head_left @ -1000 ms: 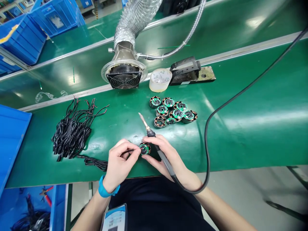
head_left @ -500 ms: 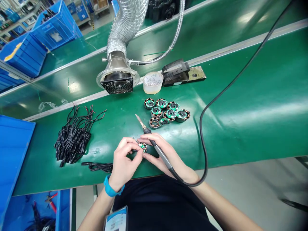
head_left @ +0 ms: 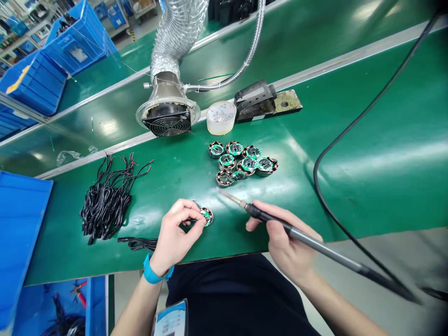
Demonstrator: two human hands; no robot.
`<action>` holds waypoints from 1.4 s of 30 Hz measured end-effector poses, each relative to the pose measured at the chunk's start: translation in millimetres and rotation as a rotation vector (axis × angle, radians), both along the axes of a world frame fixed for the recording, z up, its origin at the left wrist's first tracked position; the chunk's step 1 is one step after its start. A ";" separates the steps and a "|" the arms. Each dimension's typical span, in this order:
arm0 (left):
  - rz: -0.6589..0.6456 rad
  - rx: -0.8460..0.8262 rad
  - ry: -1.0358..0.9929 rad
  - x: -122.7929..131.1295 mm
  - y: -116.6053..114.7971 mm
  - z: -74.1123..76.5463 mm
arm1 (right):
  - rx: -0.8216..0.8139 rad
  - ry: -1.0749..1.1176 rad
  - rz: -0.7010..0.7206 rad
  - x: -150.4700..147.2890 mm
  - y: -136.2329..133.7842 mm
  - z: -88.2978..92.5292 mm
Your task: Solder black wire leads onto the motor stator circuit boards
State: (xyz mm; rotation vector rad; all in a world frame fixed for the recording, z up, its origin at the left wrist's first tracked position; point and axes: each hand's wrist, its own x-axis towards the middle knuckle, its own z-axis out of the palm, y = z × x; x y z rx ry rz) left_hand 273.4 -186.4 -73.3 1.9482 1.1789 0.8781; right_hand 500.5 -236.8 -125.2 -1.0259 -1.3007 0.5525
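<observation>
My left hand (head_left: 177, 233) pinches a small round motor stator with a green circuit board (head_left: 206, 215) on the green bench, along with the end of a thin black wire (head_left: 140, 242). My right hand (head_left: 285, 240) grips a soldering iron (head_left: 276, 220) like a pen. Its tip points left, a short way right of and above the stator, apart from it. The iron's black cord (head_left: 336, 149) loops away to the right.
A cluster of several similar stators (head_left: 243, 163) lies behind. A bundle of black wires (head_left: 105, 200) sits at left. A fume extractor fan (head_left: 167, 116), a white tub (head_left: 220, 116) and an iron stand (head_left: 262, 100) stand at the back. Blue bins (head_left: 21, 219) flank the left.
My right hand let go of the stator and drew back to the right, swinging the soldering iron so its tip now points left. My left hand keeps holding the stator.
</observation>
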 end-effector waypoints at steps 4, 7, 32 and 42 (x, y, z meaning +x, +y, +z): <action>-0.003 -0.005 0.010 -1.0 1.5 0.4 | -0.025 0.196 0.016 1.4 -5.7 -11.5; 0.000 -0.016 0.013 -0.8 2.4 0.3 | -0.051 0.227 -0.006 2.0 -8.6 -16.6; 0.009 0.080 -0.047 -6.9 -2.2 -1.0 | -0.043 0.186 -0.037 -5.7 -1.5 -3.3; -0.030 0.173 0.101 -10.4 -0.2 -10.5 | -0.016 0.033 -0.041 -0.9 -6.4 -7.9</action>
